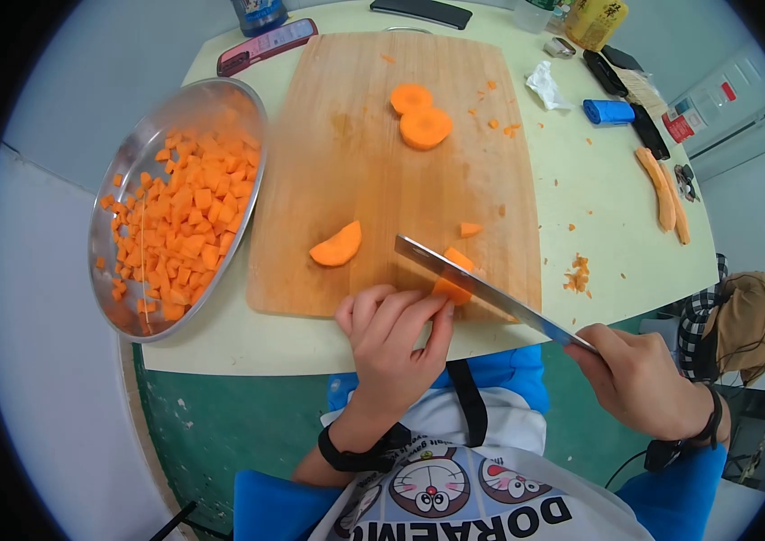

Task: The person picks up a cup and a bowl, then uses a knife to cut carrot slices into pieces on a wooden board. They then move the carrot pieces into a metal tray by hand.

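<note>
My right hand [648,379] is closed round the handle of a kitchen knife [495,298], near the front right of a wooden cutting board [382,189]. Its blade slants across a carrot piece [451,290], part of which shows beyond the blade. The curled fingers of my left hand [396,343] press against this piece at the board's front edge. A half-round carrot slice [337,244] lies to the left, and a small carrot chunk [470,230] sits past the blade. Farther back are two thick round carrot slices [425,127], one overlapping the other.
A metal bowl [116,311] of diced carrot [188,216] stands left of the board. Two whole peeled carrots [660,189], a blue roll [609,112], crumpled tissue [545,86] and carrot scraps [578,273] lie on the right. Phones [270,45] lie at the back.
</note>
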The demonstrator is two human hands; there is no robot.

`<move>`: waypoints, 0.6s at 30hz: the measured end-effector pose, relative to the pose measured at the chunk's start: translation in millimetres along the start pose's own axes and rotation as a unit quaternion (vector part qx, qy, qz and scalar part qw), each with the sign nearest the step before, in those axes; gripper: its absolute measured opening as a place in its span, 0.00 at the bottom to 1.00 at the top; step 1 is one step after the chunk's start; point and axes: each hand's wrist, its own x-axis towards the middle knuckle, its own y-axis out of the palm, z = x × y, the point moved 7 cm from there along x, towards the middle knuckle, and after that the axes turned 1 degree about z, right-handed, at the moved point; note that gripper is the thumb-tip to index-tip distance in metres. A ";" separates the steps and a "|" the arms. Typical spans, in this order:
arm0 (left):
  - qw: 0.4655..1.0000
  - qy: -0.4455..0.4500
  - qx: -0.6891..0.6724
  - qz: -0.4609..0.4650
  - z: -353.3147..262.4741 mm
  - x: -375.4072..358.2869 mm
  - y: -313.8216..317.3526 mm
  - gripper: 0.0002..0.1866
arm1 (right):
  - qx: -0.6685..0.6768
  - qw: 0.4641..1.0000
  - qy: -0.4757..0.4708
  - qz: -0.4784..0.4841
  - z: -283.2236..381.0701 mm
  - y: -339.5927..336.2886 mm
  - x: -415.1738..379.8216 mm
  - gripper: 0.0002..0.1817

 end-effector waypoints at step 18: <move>0.999 0.008 -0.033 0.016 6.0 -0.8 3.9 0.11 | -0.011 0.997 0.031 0.075 4.5 12.2 14.0 0.09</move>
